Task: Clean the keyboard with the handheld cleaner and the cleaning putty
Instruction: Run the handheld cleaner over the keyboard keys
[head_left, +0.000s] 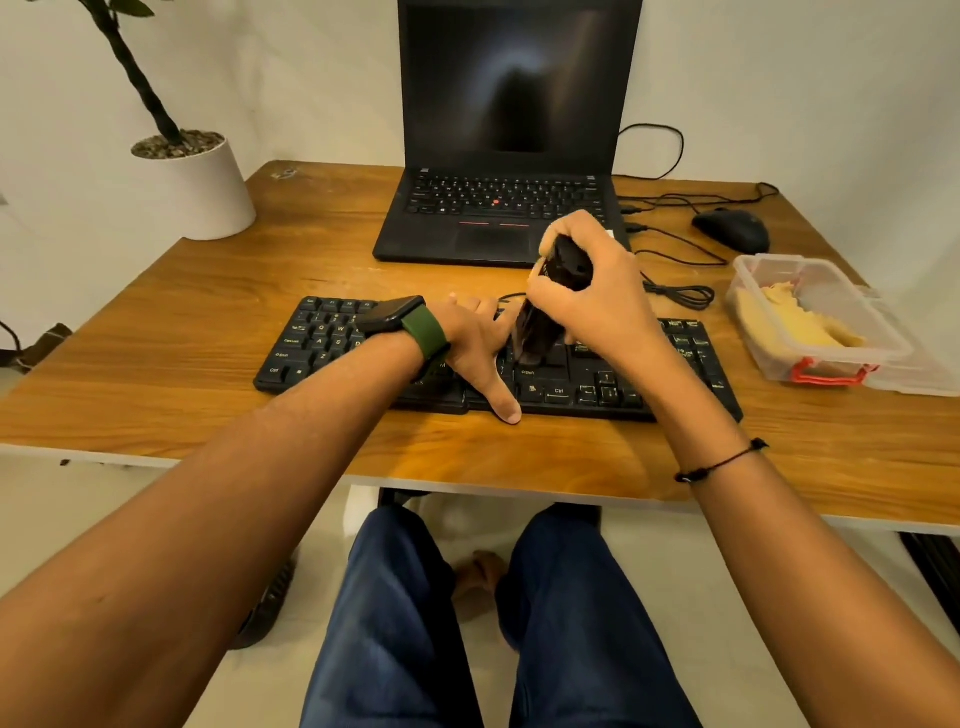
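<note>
I see the right hand (587, 291) gripping the handheld cleaner (540, 322) upright, nozzle on the keyboard (322, 338) mid-table. My left hand (480, 345) lies flat on the keys, fingers spread. The putty (800, 319) sits in its container (826, 358) at three o'clock.

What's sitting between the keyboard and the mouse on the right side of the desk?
In the head view, only black cables lie on the desk between the keyboard and the mouse; the clear putty container sits further right.
</note>
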